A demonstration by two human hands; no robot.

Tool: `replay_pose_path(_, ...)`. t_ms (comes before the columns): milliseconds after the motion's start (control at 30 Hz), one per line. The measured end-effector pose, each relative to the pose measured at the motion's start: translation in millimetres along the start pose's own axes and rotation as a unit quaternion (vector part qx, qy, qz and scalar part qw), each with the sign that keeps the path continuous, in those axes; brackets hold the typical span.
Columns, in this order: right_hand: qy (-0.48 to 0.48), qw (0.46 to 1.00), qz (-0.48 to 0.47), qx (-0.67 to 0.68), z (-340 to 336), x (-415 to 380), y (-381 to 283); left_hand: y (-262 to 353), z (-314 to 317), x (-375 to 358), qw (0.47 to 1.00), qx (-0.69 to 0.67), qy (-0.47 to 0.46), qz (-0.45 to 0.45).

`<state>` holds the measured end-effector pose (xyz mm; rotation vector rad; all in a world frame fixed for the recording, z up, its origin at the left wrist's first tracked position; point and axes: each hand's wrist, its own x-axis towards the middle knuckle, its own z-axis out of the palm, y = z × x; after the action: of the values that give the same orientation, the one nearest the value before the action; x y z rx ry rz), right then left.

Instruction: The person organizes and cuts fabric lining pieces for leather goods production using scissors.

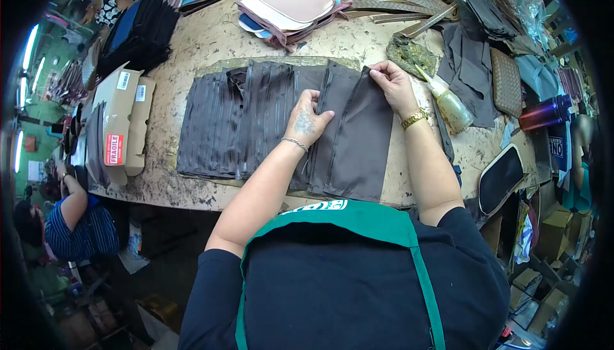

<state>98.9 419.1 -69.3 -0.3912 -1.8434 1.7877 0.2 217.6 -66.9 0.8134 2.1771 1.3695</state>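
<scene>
Seems light, limp cloth [362,142], best taken by edges, pinched at a corner by right hand [394,86], beneath left hand [306,122] with unclear grip

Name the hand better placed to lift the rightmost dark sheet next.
Probably the right hand: its thumb and fingers appear to pinch that rightmost dark sheet at its far edge, while the left hand is over the layered pieces further left.

Single head-worn cam, very wide fisheye with dark rounded borders, facing forward and steeply down. It sits above the wearer's torso [345,279], which fills bottom centre at close range. Left hand [309,121] and right hand [395,89] land mid-frame; the counter [198,36] stretches away toward the top.
</scene>
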Motion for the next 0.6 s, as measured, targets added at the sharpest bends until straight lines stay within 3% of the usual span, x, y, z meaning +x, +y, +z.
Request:
replay_pose_path(67,-0.003,1.0,-0.001,0.02,3,3,3,-5,1,0,0.999,-0.032,-0.007,-0.033)
replay_pose_path(133,-0.005,0.999,-0.004,0.036,5,5,2,12,-1,-8,0.997,-0.077,-0.011,0.013)
replay_pose_path(167,-0.035,0.989,0.002,0.141,4,6,0,23,1,-15,0.997,-0.08,-0.014,0.015)
replay_pose_path(200,-0.063,0.968,0.007,0.242,1,7,-3,47,1,-27,0.99,-0.018,-0.003,0.139)
replay_pose_path(233,-0.057,0.97,0.008,0.235,0,6,-9,66,2,-38,0.965,0.041,0.007,0.259)
replay_pose_path(300,-0.122,0.901,-0.041,0.414,-2,4,-21,90,9,-52,0.936,0.119,-0.043,0.328)
replay_pose_path(433,-0.163,0.819,-0.077,0.545,-2,0,-4,100,27,-68,0.909,0.2,-0.089,0.356)
replay_pose_path(500,-0.144,0.82,-0.071,0.549,-1,-5,-1,101,32,-70,0.909,0.209,-0.104,0.344)
replay_pose_path(600,-0.17,0.775,-0.079,0.604,2,-3,1,99,34,-71,0.91,0.215,-0.103,0.339)
